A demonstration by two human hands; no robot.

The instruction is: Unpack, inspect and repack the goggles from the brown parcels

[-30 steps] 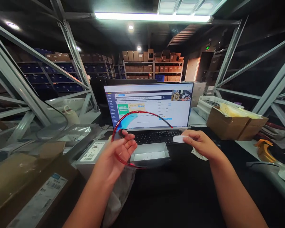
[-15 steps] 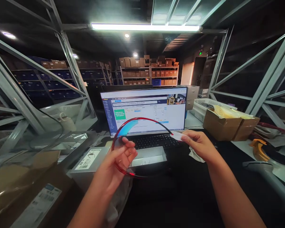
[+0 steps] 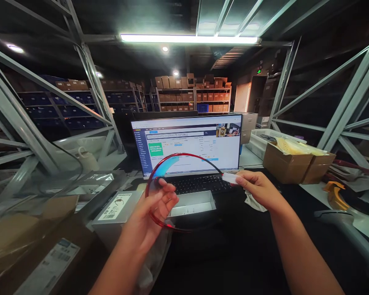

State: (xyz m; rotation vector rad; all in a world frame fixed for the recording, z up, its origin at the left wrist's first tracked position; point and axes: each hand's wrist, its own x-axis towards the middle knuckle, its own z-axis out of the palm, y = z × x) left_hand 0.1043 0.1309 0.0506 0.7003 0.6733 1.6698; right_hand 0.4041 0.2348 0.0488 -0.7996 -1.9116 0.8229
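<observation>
A glossy red-and-black curved band [image 3: 184,154], shaped like a headband, is held up in front of the monitor. My left hand [image 3: 156,205] is closed around its left side with the fingers curled, and part of the band is hidden behind the palm. At the band's upper right end is a small white tag [image 3: 229,178]. My right hand [image 3: 254,186] pinches that tag between thumb and fingers. Below the band, an open pale box [image 3: 193,203] lies before the black keyboard [image 3: 199,184].
A lit monitor [image 3: 187,143] stands behind my hands. To the left are a grey labelled box [image 3: 110,221] and a brown carton [image 3: 27,237]. On the right are cardboard boxes with yellow envelopes [image 3: 288,164], a crumpled white scrap [image 3: 254,201] and a grey-and-yellow device [image 3: 340,213].
The white tag has turned in my right hand and shows more of its flat face. The band has shifted only slightly; my left hand keeps its hold.
</observation>
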